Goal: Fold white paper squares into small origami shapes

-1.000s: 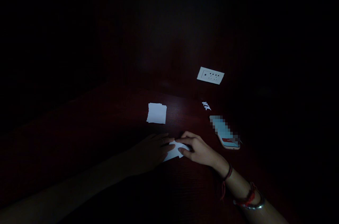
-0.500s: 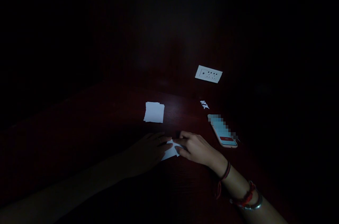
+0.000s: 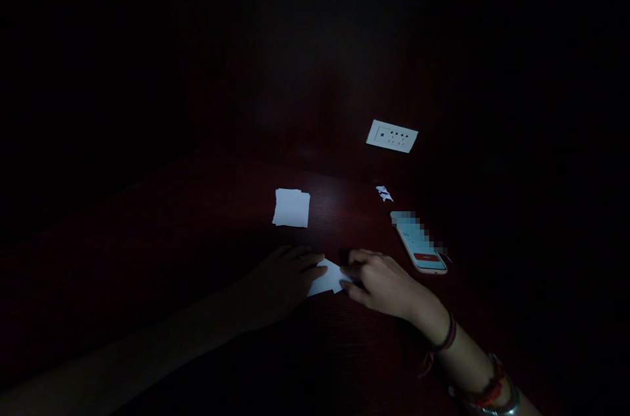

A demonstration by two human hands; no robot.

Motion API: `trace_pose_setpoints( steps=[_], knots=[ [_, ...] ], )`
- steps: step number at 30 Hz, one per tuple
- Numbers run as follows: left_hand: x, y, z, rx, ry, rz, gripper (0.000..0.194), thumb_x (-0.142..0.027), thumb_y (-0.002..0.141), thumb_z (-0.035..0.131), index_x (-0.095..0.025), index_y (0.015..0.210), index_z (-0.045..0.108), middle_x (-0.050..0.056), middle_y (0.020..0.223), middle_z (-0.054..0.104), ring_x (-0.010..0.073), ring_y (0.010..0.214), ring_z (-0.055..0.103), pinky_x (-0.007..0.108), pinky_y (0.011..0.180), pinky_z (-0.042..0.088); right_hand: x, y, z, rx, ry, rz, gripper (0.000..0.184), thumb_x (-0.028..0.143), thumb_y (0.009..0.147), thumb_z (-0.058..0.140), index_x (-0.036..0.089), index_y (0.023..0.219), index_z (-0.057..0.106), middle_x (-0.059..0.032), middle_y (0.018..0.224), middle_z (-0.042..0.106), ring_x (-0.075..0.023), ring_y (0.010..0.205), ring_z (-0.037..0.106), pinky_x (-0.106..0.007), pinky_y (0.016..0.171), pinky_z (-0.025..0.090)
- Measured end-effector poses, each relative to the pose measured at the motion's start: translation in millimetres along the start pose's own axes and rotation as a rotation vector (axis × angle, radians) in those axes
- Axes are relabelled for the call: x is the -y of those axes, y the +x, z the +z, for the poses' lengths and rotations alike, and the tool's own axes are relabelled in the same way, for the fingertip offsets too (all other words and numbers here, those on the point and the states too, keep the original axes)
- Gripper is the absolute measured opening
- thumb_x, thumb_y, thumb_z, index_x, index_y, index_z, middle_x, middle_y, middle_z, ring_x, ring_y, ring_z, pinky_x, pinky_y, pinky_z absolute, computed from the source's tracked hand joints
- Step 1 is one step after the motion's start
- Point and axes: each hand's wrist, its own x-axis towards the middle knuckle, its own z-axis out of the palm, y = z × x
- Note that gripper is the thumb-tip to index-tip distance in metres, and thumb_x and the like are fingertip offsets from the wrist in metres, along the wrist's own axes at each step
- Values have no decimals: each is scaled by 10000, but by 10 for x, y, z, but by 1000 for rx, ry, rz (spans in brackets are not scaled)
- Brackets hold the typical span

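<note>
A small white sheet of paper (image 3: 325, 279) lies on the dark table between my hands, its edge stepped as if folded or in two layers. My left hand (image 3: 285, 281) rests in shadow over the paper's left end, fingers stretched out and pressing it down; a ring shows on one finger. My right hand (image 3: 381, 281) has its thumb and fingers closed on the paper's right end, and the fingertips partly cover it. Beyond my left hand sits a stack of white paper squares (image 3: 291, 208) with slightly uneven edges.
On the right lies a phone (image 3: 418, 245) with its screen lit. Behind it are small torn paper scraps (image 3: 384, 193). A white wall socket (image 3: 392, 136) is set above the back edge of the dark red table (image 3: 339, 206). Deep shadow covers the surroundings.
My right hand has slid right, away from my left hand, and more of the paper shows between them. The whole view has shifted slightly.
</note>
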Motion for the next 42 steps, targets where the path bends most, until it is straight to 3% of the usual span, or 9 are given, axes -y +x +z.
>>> trace_pose_setpoints(
  steps=[8, 12, 15, 20, 25, 32, 38, 42],
  knots=[
    [-15, -6, 13, 21, -9, -25, 369, -175, 838, 342, -245, 1200, 369, 20, 1265, 369, 234, 1123, 343, 385, 885, 270, -93, -182, -116, 133, 25, 104, 184, 276, 759, 470, 158, 700, 598, -52, 746, 565, -139, 630, 543, -236, 531, 363],
    [-26, -16, 25, -3, -81, -45, 350, -191, 828, 357, -225, 1175, 387, 34, 1235, 394, 235, 1115, 345, 394, 893, 282, -171, -134, -53, -12, 172, 170, 242, 255, 816, 395, 158, 716, 594, -50, 762, 546, -121, 666, 528, -230, 616, 381],
    [-38, -17, 22, -55, -165, -94, 365, -200, 822, 370, -184, 1186, 358, 62, 1195, 421, 219, 1093, 362, 379, 900, 296, -176, -39, 44, -123, 300, 191, 189, 258, 815, 410, 177, 834, 580, -41, 833, 519, -118, 729, 512, -228, 664, 385],
    [-33, -30, 67, -90, -240, -147, 513, -232, 802, 410, -196, 1275, 215, 68, 1264, 342, 229, 1132, 319, 389, 924, 282, -122, 60, 223, -113, 404, 252, 158, 299, 756, 506, 176, 843, 551, -42, 844, 489, -145, 788, 486, -259, 698, 381],
    [-6, -18, 130, -105, -302, -257, 526, -296, 766, 481, -222, 1248, 284, 68, 1234, 354, 255, 1112, 330, 400, 891, 314, -108, 87, 272, -106, 487, 327, 69, 223, 725, 541, 160, 753, 536, -34, 825, 490, -131, 760, 477, -252, 682, 374],
    [-18, 93, -49, -185, -551, -276, 157, -216, 832, 402, -205, 945, 510, 3, 940, 500, 141, 880, 475, 271, 770, 394, -68, 99, 215, -175, 564, 259, 65, 217, 705, 562, 157, 711, 536, -11, 766, 493, -105, 693, 473, -222, 618, 370],
    [-57, 106, -103, -296, -601, -282, 133, -184, 834, 402, -185, 816, 533, 6, 905, 480, 133, 858, 463, 269, 759, 387, 11, 95, 160, -247, 621, 138, 18, 178, 709, 554, 161, 703, 551, -1, 747, 493, -94, 688, 477, -204, 614, 378],
    [-114, 107, -110, -352, -588, -272, 126, -154, 821, 412, -187, 814, 533, 10, 912, 464, 135, 861, 456, 271, 759, 386, 96, 106, 114, -319, 672, 70, 95, 146, 751, 493, 171, 778, 580, -6, 769, 498, -91, 709, 484, -199, 637, 385]
  ],
)
